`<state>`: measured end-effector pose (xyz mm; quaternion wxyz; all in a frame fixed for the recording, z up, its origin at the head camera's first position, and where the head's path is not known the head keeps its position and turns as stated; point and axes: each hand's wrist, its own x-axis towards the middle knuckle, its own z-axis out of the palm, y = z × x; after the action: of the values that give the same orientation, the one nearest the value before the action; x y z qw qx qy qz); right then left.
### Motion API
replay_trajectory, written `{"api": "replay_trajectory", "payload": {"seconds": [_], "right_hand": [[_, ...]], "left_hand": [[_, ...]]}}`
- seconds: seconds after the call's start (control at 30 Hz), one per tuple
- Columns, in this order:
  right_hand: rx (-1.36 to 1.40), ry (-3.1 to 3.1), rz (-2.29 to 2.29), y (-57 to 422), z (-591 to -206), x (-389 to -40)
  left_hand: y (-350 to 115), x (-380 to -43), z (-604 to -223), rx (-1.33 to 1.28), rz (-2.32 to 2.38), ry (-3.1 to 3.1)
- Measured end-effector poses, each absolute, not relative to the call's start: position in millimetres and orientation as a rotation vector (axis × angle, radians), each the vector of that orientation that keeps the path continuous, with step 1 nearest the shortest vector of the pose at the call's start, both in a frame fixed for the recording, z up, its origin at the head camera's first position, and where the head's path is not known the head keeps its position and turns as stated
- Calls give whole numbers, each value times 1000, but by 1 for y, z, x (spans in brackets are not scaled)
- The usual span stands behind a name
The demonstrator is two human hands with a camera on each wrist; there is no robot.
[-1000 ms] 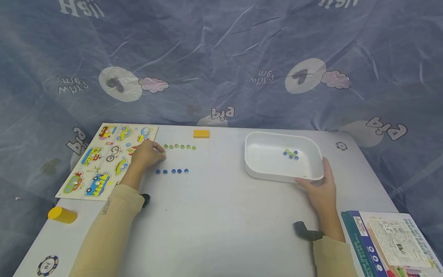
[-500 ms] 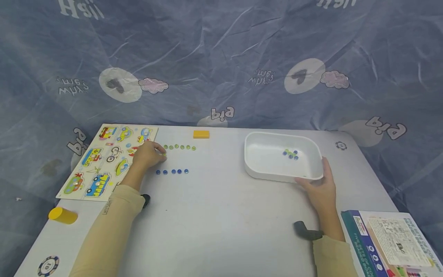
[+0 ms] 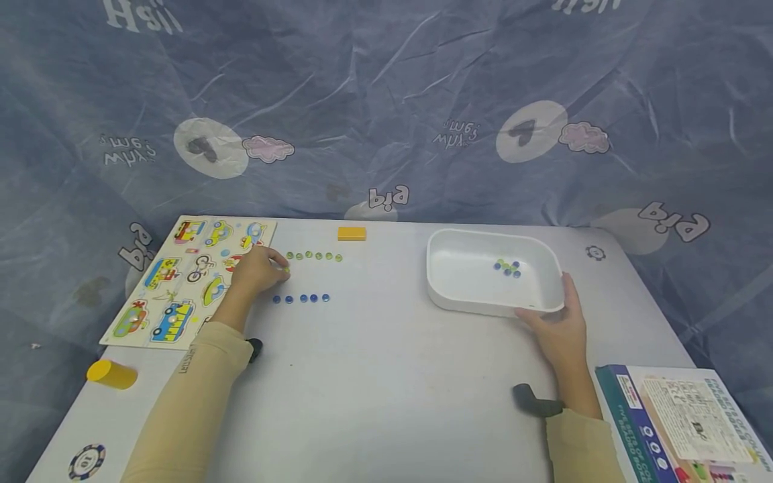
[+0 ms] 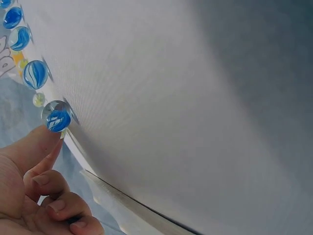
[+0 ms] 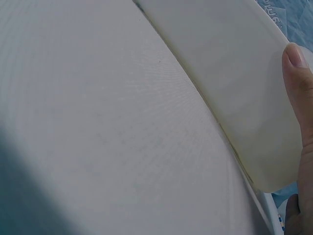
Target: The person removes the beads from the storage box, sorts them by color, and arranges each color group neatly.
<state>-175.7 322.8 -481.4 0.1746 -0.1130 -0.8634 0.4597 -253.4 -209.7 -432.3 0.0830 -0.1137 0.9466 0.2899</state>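
Observation:
My left hand [image 3: 258, 270] pinches a small green marble [image 3: 286, 270] between thumb and forefinger, at the left end of a row of green marbles [image 3: 319, 255]. Nearer to me, a row of blue marbles [image 3: 304, 298] lies on the table. The left wrist view shows the blue marbles [image 4: 35, 74] large; the nearest one mostly covers the pinched marble, leaving a yellow-green sliver. My right hand [image 3: 564, 342] grips the near right corner of a white tray [image 3: 461, 268], thumb against its side wall. Inside the tray are several blue and green marbles [image 3: 508, 272].
A puzzle board with vehicle pictures [image 3: 199, 268] lies under and beside the left forearm. A yellow block [image 3: 351, 233] sits near the back edge. A yellow cylinder [image 3: 113, 374] lies at the left edge, and a printed box [image 3: 682, 422] is at the front right.

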Motion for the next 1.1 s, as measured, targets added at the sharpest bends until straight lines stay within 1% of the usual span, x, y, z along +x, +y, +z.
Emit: {"api": "replay_trajectory", "payload": {"seconds": [0.3, 0.43, 0.53, 0.67, 0.87, 0.97, 1.1], "right_hand": [[-340, -2462, 1297, 325, -482, -177], [-337, -2461, 1302, 325, -483, -177], [-333, -2459, 1307, 325, -483, -177], [-338, -2455, 1308, 325, -483, -177], [-362, -2472, 1306, 325, -483, -176], [-364, -2472, 1303, 325, -483, -176], [-363, -2470, 1303, 325, -482, -177]], "left_hand": [[-209, -253, -432, -348, 884, 2824], [-208, -249, -423, -318, 903, 2840], [-197, -245, -410, -279, 916, 2869], [-166, -239, -388, -166, 941, 2947], [-101, -229, -366, 154, 1100, 2985], [-65, -226, -360, 290, 1211, 2928], [-18, -228, -364, 439, 1253, 2855]]}}
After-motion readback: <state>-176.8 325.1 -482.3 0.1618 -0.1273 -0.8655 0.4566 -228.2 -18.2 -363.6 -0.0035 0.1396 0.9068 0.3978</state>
